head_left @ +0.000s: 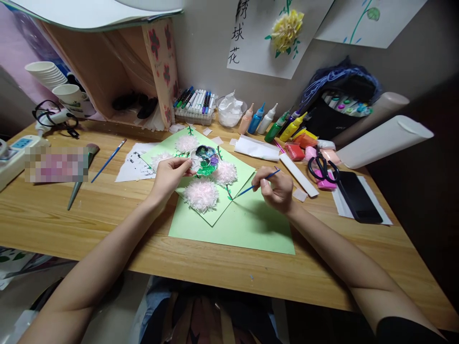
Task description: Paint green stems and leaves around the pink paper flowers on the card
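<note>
My left hand (174,173) pinches the edge of a small round paint palette (205,161) smeared with green, dark and purple paint, held over a pale green card. A thin blue paintbrush (247,189) is gripped in my right hand (274,189), its tip at a dark stem with green leaves near the right edge of the card (211,217). Fluffy pale pink paper flowers (201,195) are stuck on this card, one of them partly behind the palette. Beneath it lies a larger green sheet (258,229).
Another blue brush (108,160) and a paint-stained paper (134,165) lie to the left. Paint bottles (266,119), markers (195,101) and a bowl of tissue (231,111) line the back. Scissors (323,168) and a phone (359,197) rest at right.
</note>
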`<state>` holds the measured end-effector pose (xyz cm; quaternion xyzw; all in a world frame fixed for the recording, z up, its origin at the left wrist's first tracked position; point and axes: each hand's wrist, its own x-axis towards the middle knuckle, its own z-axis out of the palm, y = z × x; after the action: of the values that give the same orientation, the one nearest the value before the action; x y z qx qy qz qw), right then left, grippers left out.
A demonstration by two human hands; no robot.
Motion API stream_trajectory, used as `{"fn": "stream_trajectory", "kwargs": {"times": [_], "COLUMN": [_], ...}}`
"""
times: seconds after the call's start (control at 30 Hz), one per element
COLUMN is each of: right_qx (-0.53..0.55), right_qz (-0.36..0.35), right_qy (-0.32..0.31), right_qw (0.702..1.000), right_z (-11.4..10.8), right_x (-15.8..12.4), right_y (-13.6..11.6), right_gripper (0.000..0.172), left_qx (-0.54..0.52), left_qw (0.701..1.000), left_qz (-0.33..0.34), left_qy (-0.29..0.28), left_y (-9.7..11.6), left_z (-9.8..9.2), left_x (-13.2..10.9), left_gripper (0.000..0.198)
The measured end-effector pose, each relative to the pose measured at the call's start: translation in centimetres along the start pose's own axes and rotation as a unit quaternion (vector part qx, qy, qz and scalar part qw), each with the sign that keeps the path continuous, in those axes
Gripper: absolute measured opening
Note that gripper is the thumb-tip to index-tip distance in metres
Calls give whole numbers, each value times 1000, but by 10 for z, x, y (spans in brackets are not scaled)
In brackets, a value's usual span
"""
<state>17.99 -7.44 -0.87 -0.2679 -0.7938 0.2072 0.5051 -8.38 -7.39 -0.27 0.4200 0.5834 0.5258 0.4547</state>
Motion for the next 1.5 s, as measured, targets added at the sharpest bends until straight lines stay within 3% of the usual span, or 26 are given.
{"fn": "stream_trajectory", "kwargs": {"times": [0.13, 0.23, 0.47, 0.63, 0.73, 0.83, 0.97, 1.1, 1.37, 1.43, 1.5], "right_qx": [49, 84, 133, 142, 171, 194, 82, -8, -22, -7, 31], "right_qz": [16, 46, 81, 47, 58, 48, 11, -57, -120, -119, -106], "right_qy": [148, 238, 304, 371, 338, 229, 77, -15, -92, -84, -28], "right_qw": [988, 966, 940, 916, 924, 953, 994, 998, 988, 989, 993], "right_z": [-3, -8, -29, -35, -17, 17, 58, 73, 74, 74, 72], "right_x": [10, 20, 45, 98, 134, 157, 161, 152, 147, 145, 144], "right_y": [-6, -10, -5, -21, -37, -46, -44, -40, -34, -34, -35], "right_gripper": [19, 15, 13, 24, 26, 20, 16, 15, 21, 22, 22], "left_qx": [-8, -14, -45, -65, -79, -78, -77, -70, -86, -88, -84], "left_qw": [1000, 998, 992, 991, 991, 991, 989, 992, 991, 991, 991], "left_qz": [-7, -9, -1, -28, -44, -59, -90, -71, -70, -67, -56], "left_qy": [21, 53, 114, 115, 103, 92, 88, 78, 69, 71, 85], "left_y": [8, 18, 35, 43, 41, 34, 27, 29, 37, 39, 40], "left_z": [-5, -19, -71, -92, -93, -91, -87, -83, -78, -79, -86], "left_x": [1, 7, 32, 41, 42, 39, 31, 23, 15, 16, 19], "left_gripper": [23, 29, 30, 26, 23, 24, 29, 33, 35, 34, 30]}}
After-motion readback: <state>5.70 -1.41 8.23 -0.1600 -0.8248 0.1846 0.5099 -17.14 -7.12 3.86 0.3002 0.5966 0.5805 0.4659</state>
